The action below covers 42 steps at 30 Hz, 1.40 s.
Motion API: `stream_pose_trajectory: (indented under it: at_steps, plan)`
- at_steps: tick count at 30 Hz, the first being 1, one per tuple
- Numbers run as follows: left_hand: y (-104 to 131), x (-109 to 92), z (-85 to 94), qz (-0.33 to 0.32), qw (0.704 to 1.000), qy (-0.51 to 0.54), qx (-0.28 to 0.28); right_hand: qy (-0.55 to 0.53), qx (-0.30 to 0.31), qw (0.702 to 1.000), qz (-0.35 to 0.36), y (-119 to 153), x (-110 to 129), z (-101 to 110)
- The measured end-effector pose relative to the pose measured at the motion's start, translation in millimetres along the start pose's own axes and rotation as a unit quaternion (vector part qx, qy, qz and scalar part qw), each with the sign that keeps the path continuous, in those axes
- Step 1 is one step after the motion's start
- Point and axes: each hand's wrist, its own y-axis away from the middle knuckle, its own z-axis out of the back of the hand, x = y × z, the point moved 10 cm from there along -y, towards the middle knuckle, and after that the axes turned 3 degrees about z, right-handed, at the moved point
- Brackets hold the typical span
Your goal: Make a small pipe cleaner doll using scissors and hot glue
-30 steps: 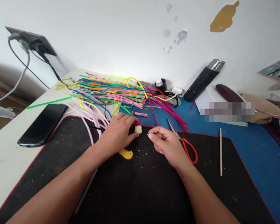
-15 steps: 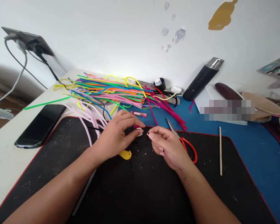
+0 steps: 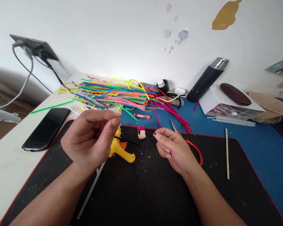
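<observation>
My left hand (image 3: pixel 91 138) is raised over the left part of the black mat, its thumb and index finger apart and nothing between them. Partly behind it lies a yellow glue gun (image 3: pixel 124 153) with an orange trigger. My right hand (image 3: pixel 173 149) pinches a tiny black piece (image 3: pixel 155 134) between thumb and index finger. Between the hands, a small cream and magenta fuzzy piece (image 3: pixel 141 133) with a black spot rests on the mat. Red-handled scissors (image 3: pixel 196 152) lie partly hidden behind my right hand.
Colourful pipe cleaners (image 3: pixel 118 92) are heaped at the back. A phone (image 3: pixel 47 128) lies left. A black flask (image 3: pixel 206 81) and a white box (image 3: pixel 212 99) stand back right; a wooden stick (image 3: pixel 227 153) lies on the mat (image 3: pixel 155 194). A glue stick (image 3: pixel 91 191) lies front left.
My left hand has let go of the cream and magenta piece and moved left, towards the camera. That piece and the glue gun now show. My right hand keeps its pinch.
</observation>
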Motion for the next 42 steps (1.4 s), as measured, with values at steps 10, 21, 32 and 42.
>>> stream_pose_trajectory:
  at_steps: [10,21,32,42]
  plan:
    - [14.2,-8.1,-62.3,-0.031,0.962,0.018,0.27,-0.034,0.008,0.999,0.002,1.8,-1.0,-4.7]
    - [27.7,-8.3,-85.2,-0.057,0.937,0.001,0.344,-0.045,0.027,0.999,-0.009,6.7,-2.6,-12.1]
    - [31.0,-7.9,-88.6,-0.059,0.932,0.033,0.356,-0.034,0.038,0.999,-0.012,6.8,-4.2,-15.5]
    - [32.1,-6.7,-90.6,-0.043,0.927,0.026,0.372,-0.017,0.044,0.999,-0.005,7.2,-4.8,-17.4]
